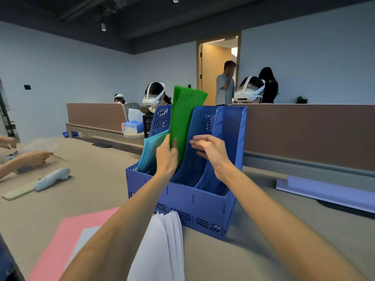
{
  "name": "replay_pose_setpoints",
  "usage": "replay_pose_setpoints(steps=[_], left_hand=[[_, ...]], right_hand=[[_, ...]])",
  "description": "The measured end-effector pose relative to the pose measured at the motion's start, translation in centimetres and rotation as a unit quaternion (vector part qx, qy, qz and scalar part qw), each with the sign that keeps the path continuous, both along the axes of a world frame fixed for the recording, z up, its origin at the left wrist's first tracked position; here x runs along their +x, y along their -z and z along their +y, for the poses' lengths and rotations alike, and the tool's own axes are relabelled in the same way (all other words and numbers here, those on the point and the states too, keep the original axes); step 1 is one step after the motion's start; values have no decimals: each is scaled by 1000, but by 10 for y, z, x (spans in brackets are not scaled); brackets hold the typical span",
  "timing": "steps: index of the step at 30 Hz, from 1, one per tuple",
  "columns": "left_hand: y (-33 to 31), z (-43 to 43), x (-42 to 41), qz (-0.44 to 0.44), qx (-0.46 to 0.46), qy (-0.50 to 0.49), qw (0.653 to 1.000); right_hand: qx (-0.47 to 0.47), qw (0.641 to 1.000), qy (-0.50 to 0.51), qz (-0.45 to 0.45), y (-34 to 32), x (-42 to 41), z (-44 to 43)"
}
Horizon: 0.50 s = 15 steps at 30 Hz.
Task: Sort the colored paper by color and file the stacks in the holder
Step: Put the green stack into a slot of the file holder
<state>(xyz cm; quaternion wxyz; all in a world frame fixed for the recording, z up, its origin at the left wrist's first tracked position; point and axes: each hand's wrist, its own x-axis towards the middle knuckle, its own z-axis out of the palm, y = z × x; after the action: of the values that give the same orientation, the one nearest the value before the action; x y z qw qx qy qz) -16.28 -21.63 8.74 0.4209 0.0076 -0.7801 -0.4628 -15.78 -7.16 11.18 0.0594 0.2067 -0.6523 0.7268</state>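
Observation:
A blue plastic file holder with several upright slots stands on the desk in front of me. My left hand grips a green paper stack that stands upright in the second slot from the left, its top sticking up above the holder. A teal stack sits in the leftmost slot. My right hand rests its fingers on the divider to the right of the green stack, holding nothing. A pink stack and a white stack lie on the desk near me.
A pale blue controller and a beige flat strip lie at the left, near another person's hands. A lilac tray sits at the right by the brown partition. Several people with headsets sit behind it.

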Motion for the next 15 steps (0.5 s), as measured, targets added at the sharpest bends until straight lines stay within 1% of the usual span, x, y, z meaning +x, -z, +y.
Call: replay_pose_setpoints(steps=[2,4,5,8,11,15], left_hand=[[4,-4,-2,-68,58,43,995],[4,-7,-4,-138,77,61,986],[3,-8,-3,-150,88,59,983],[-4,-8,3,-127,136,45,982],[-7,-9,10,-124,125,33,984],[-7,-12,19,-151,111,3,982]], right_hand=[[30,999,20,34,2,0,1],[48,997,32,53,3,1,0],[50,997,35,55,3,2,0],[58,996,41,56,2,4,1],[68,995,48,48,3,8,0],[91,993,57,43,9,15,0]])
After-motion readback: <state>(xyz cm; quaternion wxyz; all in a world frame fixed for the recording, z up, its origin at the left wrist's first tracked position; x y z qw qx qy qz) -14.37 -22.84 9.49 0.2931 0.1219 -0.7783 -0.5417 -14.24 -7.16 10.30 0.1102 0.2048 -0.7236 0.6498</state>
